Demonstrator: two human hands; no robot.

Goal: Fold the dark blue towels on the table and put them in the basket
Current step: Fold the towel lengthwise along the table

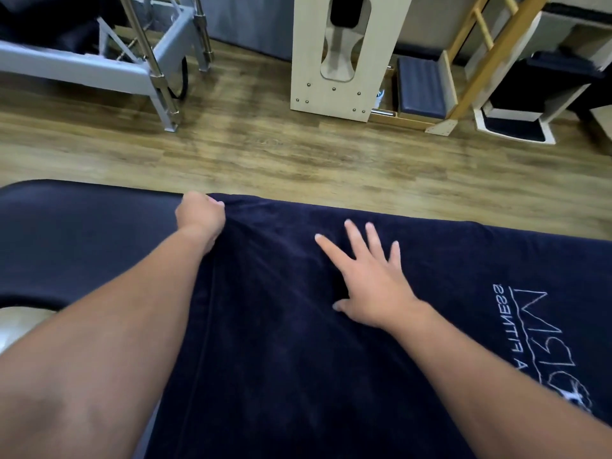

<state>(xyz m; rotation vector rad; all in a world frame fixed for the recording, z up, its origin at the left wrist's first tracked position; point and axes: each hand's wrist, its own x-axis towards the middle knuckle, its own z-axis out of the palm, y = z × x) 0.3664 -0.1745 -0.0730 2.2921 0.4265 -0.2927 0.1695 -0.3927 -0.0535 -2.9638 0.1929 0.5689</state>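
My forearms are reaching over the dark blue towel (281, 342) lying spread on the table (82, 233).
Left hand (199, 216) is gripping its far corner; right hand (371, 276) is pressing flat, fingers splayed.

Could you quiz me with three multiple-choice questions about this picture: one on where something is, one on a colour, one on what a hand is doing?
1. Where does the left hand hold the dark blue towel?
A. at its far left corner
B. at the near edge
C. on the lettering

2. What colour is the lettering on the towel?
A. red
B. white
C. yellow

3. How is the right hand placed?
A. clenched in a fist
B. lifted off the table
C. flat on the towel with fingers spread

Answers:
1. A: the fingers curl over the cloth at the far left corner, beside the floor.
2. B: the stitched letters show pale white on the dark cloth.
3. C: the fingers lie straight and apart on the cloth.
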